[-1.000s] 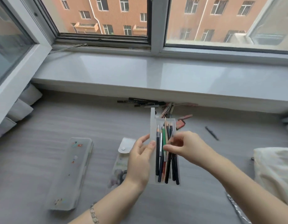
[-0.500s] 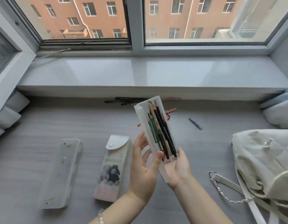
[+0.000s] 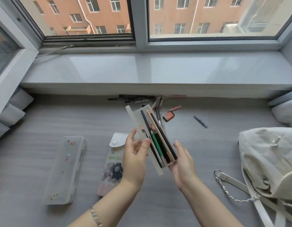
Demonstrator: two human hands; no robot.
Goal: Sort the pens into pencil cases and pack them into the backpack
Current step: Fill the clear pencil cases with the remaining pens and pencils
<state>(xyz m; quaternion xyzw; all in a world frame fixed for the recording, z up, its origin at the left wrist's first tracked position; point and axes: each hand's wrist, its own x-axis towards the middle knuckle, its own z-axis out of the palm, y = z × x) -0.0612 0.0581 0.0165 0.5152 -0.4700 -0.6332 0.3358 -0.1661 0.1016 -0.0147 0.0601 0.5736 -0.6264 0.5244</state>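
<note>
I hold a clear open pencil case tilted in the air, with several pencils lying in it. My left hand grips its left edge with thumb and fingers. My right hand cups its lower end from beneath. A frosted pencil case with stickers lies shut on the grey surface to the left. A pouch with a snap flap and a sheep picture lies beside it. Loose pens lie under the windowsill. The cream backpack sits at the right.
A red eraser, a pink pen and a dark pen lie on the grey surface behind the case. The backpack's chain strap trails toward me. Cushions sit at both sides. The windowsill overhangs the back.
My right hand let go of the pencils and slid under the case's lower end. The case tilted leftward at the top, and my view swung right, bringing the backpack in.
</note>
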